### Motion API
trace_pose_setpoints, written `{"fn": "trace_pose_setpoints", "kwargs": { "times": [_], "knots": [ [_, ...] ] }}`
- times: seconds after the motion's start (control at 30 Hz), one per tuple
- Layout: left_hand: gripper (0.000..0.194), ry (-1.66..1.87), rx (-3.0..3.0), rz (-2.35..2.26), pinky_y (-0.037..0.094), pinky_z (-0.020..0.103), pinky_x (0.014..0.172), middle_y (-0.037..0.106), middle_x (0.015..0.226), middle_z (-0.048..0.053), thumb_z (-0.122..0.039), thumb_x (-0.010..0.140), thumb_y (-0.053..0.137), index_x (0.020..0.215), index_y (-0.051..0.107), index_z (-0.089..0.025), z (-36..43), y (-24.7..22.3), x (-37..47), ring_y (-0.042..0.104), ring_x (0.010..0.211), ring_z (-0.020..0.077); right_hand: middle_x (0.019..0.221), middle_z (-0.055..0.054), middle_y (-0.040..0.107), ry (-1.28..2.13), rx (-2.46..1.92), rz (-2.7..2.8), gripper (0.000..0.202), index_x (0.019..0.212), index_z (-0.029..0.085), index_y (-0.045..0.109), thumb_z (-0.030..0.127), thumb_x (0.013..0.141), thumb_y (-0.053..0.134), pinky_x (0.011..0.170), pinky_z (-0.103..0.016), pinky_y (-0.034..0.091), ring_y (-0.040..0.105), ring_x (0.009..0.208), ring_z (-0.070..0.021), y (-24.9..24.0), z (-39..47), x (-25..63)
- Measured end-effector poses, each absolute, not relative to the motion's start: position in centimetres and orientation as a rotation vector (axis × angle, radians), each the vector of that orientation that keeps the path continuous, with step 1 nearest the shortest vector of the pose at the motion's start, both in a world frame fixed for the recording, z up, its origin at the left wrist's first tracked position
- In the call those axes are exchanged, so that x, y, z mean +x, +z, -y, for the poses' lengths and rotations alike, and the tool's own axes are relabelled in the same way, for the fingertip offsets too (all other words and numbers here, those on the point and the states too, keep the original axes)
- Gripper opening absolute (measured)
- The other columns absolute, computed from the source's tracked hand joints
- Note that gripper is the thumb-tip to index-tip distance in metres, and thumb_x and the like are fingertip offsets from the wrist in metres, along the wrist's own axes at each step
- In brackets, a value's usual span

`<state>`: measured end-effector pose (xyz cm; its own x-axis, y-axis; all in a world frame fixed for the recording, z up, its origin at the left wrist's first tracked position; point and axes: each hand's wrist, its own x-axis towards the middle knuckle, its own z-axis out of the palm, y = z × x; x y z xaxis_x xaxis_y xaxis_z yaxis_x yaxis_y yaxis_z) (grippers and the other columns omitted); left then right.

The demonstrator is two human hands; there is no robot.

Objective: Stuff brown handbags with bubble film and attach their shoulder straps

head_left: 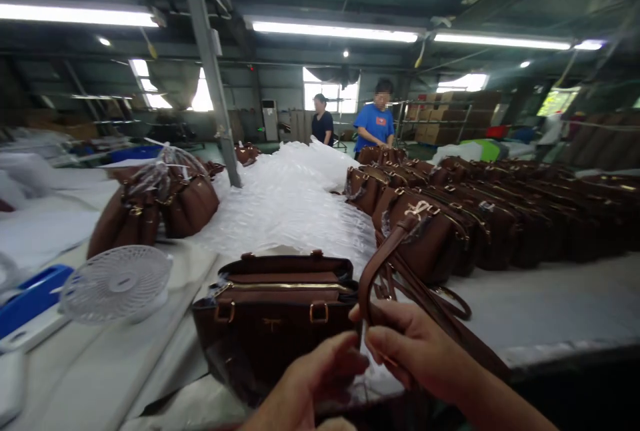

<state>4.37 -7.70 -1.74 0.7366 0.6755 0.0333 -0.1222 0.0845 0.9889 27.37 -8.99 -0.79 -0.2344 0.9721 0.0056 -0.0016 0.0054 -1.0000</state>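
Note:
A dark brown handbag [270,331] stands upright in front of me, with a gold zipper along its top and gold-coloured rings on its front. To its right, my right hand [415,344] is closed around a brown leather strap [373,274], which arches up and over towards the neighbouring bags. My left hand [320,374] is beside it, low before the handbag's right side. Its fingers are curled and blurred, near the strap's end; what they pinch is hidden. More brown straps [430,301] lie on the table behind my right hand.
Rows of brown handbags [425,247] fill the right side. White wrapping [285,191] is heaped in the middle. On the left are a white fan [120,281], a blue object [37,294] and more brown bags [190,207]. Two people [375,123] stand at the back, near a metal post [210,71].

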Motion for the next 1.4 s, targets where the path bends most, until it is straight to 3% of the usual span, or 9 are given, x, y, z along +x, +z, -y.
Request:
{"fn": "trace_pose_setpoints", "kwargs": {
  "times": [0.13, 0.27, 0.37, 0.5, 0.6, 0.77, 1.0, 1.23, 1.4],
  "knots": [
    [0.082, 0.885, 1.224, -0.461, 0.049, 0.044, 0.104, 0.066, 0.127, 0.015, -0.066, 0.078, 0.078, 0.142, 0.055, -0.02, 7.3, -1.2, 3.3, 0.064, 0.117, 0.031, 0.104, -0.004, 0.074, 1.01, -1.17, 1.941, 0.029, 0.125, 0.028, 0.072, 0.03, 0.097, 0.065, 0.096, -0.034, 0.055, 0.069, 0.097, -0.0217, -1.1, 9.1, 25.3],
    [0.059, 1.127, 1.028, -0.693, 0.052, 0.021, 0.073, 0.07, 0.098, 0.005, -0.054, 0.083, 0.079, 0.129, 0.061, -0.022, 7.2, -1.3, 1.0, 0.065, 0.082, 0.0122, 0.105, -0.002, 0.075, 0.364, -1.152, 2.114, 0.032, 0.129, 0.031, 0.067, 0.024, 0.098, 0.06, 0.081, -0.024, 0.058, 0.072, 0.092, -0.0181, -2.6, 8.4, 25.7],
    [0.046, 1.266, 0.708, -0.667, 0.026, 0.012, 0.043, 0.051, 0.062, -0.007, -0.047, 0.077, 0.086, 0.108, 0.068, -0.018, 6.9, -1.3, -1.0, 0.037, 0.049, 0.0018, 0.108, -0.001, 0.073, -0.035, -1.129, 2.044, 0.026, 0.122, 0.029, 0.066, 0.023, 0.098, 0.06, 0.085, -0.02, 0.056, 0.072, 0.095, -0.0148, -3.2, 7.7, 26.2],
    [0.046, 1.372, 0.566, -0.613, 0.034, 0.012, 0.043, 0.058, 0.072, -0.004, -0.031, 0.065, 0.096, 0.102, 0.071, -0.017, 6.3, -0.9, -3.4, 0.045, 0.053, 0.0026, 0.104, -0.001, 0.071, -0.199, -1.114, 2.031, 0.014, 0.11, 0.027, 0.065, 0.026, 0.098, 0.058, 0.085, -0.021, 0.054, 0.071, 0.093, -0.0152, -3.3, 6.7, 25.5],
    [0.046, 1.452, 0.517, -0.58, 0.045, 0.015, 0.049, 0.066, 0.091, 0.002, -0.03, 0.066, 0.095, 0.104, 0.073, -0.017, 5.8, -0.9, -4.9, 0.056, 0.063, 0.0056, 0.1, -0.001, 0.069, -0.18, -1.168, 1.999, 0.009, 0.103, 0.026, 0.063, 0.027, 0.097, 0.057, 0.079, -0.024, 0.055, 0.07, 0.09, -0.0172, -3.4, 5.7, 24.9],
    [0.038, 1.506, 0.569, -0.649, 0.05, 0.016, 0.049, 0.068, 0.078, 0.002, -0.033, 0.066, 0.095, 0.089, 0.073, -0.013, 5.1, -1.3, -7.1, 0.058, 0.059, 0.0074, 0.099, -0.003, 0.069, -0.036, -1.224, 2.075, 0.015, 0.106, 0.026, 0.062, 0.023, 0.093, 0.057, 0.075, -0.027, 0.057, 0.069, 0.09, -0.0197, -2.8, 4.3, 24.4],
    [0.035, 1.435, 0.812, -0.724, 0.053, 0.017, 0.05, 0.069, 0.074, 0.001, -0.04, 0.072, 0.09, 0.082, 0.071, -0.014, 5.2, 0.2, -6.5, 0.059, 0.054, 0.0073, 0.134, -0.012, 0.063, 0.344, -0.94, 2.187, 0.043, 0.136, 0.026, 0.056, 0.029, 0.094, 0.065, 0.102, -0.04, 0.055, 0.063, 0.121, -0.0273, 1.3, 4.8, 17.9],
    [0.04, 1.289, 1.044, -0.846, 0.053, 0.02, 0.056, 0.068, 0.068, 0.003, -0.053, 0.082, 0.078, 0.083, 0.074, -0.013, 6.0, -0.1, -6.0, 0.062, 0.059, 0.011, 0.115, -0.006, 0.073, 0.653, -0.9, 2.121, 0.027, 0.119, 0.025, 0.069, 0.022, 0.093, 0.062, 0.092, -0.034, 0.055, 0.068, 0.104, -0.022, 2.9, 4.1, 11.0],
    [0.043, 1.283, 1.057, -0.912, 0.054, 0.021, 0.061, 0.07, 0.074, 0.004, -0.055, 0.082, 0.077, 0.085, 0.075, -0.013, 6.2, -1.6, -7.7, 0.064, 0.066, 0.0125, 0.088, -0.002, 0.072, 1.138, -1.107, 2.037, 0.016, 0.104, 0.021, 0.07, 0.031, 0.093, 0.063, 0.067, -0.027, 0.052, 0.066, 0.076, -0.0172, 2.3, 4.2, 9.7]
  ]
}}
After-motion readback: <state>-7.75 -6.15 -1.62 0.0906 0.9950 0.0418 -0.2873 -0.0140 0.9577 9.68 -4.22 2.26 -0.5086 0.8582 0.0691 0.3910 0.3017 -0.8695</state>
